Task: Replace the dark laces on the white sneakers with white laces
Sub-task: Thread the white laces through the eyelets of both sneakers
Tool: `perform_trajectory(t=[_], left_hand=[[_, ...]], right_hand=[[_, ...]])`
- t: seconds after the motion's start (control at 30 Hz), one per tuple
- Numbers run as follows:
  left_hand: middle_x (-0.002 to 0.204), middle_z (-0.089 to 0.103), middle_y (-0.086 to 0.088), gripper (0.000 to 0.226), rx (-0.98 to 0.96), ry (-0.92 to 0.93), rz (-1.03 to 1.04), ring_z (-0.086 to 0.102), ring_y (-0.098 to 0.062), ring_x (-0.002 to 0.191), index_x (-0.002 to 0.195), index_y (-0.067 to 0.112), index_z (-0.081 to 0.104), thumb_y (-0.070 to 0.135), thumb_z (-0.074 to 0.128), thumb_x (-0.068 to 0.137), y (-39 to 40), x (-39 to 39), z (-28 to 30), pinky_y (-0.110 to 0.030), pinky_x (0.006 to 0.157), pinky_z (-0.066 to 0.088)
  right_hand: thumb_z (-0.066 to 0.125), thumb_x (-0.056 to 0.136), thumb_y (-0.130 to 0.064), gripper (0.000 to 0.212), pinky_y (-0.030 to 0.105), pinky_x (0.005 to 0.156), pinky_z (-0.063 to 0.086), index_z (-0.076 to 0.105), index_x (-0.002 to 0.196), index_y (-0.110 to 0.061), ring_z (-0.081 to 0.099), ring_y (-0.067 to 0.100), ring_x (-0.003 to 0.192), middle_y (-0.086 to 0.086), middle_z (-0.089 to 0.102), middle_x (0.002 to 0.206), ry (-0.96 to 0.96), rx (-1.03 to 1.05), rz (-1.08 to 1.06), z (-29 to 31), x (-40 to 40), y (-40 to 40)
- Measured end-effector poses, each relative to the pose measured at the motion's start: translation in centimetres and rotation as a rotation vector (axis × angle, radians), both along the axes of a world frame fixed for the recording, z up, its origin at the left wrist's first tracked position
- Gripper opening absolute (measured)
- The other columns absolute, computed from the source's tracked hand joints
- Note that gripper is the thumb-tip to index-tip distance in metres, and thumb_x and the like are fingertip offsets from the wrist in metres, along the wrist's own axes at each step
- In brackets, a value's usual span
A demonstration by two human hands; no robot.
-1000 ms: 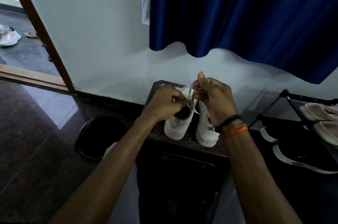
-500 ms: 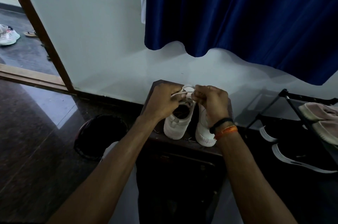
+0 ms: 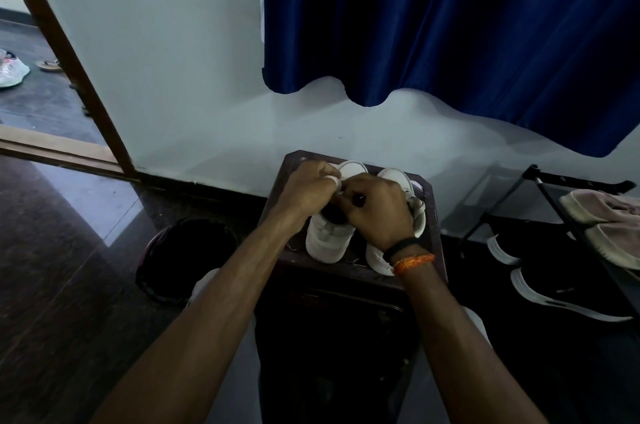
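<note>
Two white sneakers stand side by side on a small dark wooden stool (image 3: 433, 216), heels toward me. Over the left sneaker (image 3: 325, 243) both hands are bunched together. My left hand (image 3: 308, 188) pinches a white lace (image 3: 334, 180) that wraps over its fingers. My right hand (image 3: 377, 212) presses down next to it, fingers closed on the same lace, and covers much of the right sneaker (image 3: 398, 181). The eyelets and the tongue are hidden under my hands.
A white wall and a hanging blue curtain (image 3: 450, 18) are just behind the stool. A black shoe rack (image 3: 554, 202) with dark and pink shoes stands to the right. A dark round bin (image 3: 183, 257) sits on the floor at left, near an open doorway (image 3: 34, 77).
Both hands have dropped from above the sneakers down onto the left sneaker, pulling the raised lace loop down and tight. The view has tilted slightly.
</note>
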State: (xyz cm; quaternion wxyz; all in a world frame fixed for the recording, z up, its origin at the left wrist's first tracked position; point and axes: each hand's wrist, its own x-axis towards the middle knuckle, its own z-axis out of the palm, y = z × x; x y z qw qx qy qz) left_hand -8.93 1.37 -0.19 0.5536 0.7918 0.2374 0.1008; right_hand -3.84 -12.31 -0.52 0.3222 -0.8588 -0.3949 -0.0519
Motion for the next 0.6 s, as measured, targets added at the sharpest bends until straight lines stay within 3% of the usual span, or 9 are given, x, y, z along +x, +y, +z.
perform_trajectory(t=[0.13, 0.3, 0.4, 0.5, 0.6], left_hand=[[0.084, 0.066, 0.007, 0.018, 0.0, 0.04, 0.053, 0.061, -0.009, 0.082, 0.082, 0.022, 0.062, 0.004, 0.061, 0.081, -0.6, -0.1, -0.1, -0.022, 0.062, 0.044], [0.087, 0.071, 0.0, 0.016, 0.077, 0.125, 0.0, 0.064, -0.012, 0.075, 0.087, 0.014, 0.072, 0.001, 0.068, 0.078, 0.0, -0.5, 0.7, -0.02, 0.059, 0.05], [0.082, 0.073, -0.009, 0.019, 0.02, 0.162, -0.038, 0.071, -0.02, 0.067, 0.088, 0.006, 0.072, -0.007, 0.066, 0.074, 0.4, -0.6, 1.1, -0.031, 0.066, 0.063], [0.085, 0.075, -0.014, 0.021, -0.002, 0.164, -0.04, 0.075, -0.027, 0.081, 0.091, 0.002, 0.072, -0.005, 0.069, 0.071, 0.7, -0.4, 1.0, -0.048, 0.078, 0.063], [0.084, 0.075, -0.009, 0.015, 0.015, 0.153, -0.017, 0.074, -0.025, 0.085, 0.086, 0.007, 0.075, 0.0, 0.073, 0.073, 0.7, -0.4, 0.8, -0.047, 0.081, 0.062]], right_hand=[[0.07, 0.085, -0.025, 0.013, 0.032, 0.07, 0.042, 0.079, 0.089, -0.017, 0.056, 0.032, 0.095, 0.009, 0.071, 0.082, -0.136, -0.286, 0.022, -0.4, -0.4, 0.4], [0.058, 0.095, -0.033, 0.028, 0.041, 0.094, 0.042, 0.072, 0.111, -0.014, 0.046, 0.036, 0.12, 0.015, 0.066, 0.107, -0.187, -0.556, -0.064, 0.4, -0.8, 0.8], [0.06, 0.095, -0.035, 0.032, 0.038, 0.082, 0.046, 0.07, 0.112, -0.01, 0.058, 0.037, 0.113, 0.018, 0.065, 0.111, -0.126, -0.538, -0.131, 0.2, -0.6, 1.0], [0.063, 0.089, -0.052, 0.04, 0.032, 0.067, 0.042, 0.073, 0.106, -0.017, 0.065, 0.034, 0.098, 0.014, 0.068, 0.102, -0.022, -0.478, -0.162, -0.2, -0.2, 1.2], [0.066, 0.084, -0.042, 0.025, 0.032, 0.07, 0.049, 0.078, 0.098, -0.024, 0.064, 0.031, 0.095, 0.009, 0.071, 0.093, 0.038, -0.382, -0.183, 0.2, 0.1, 0.9]])
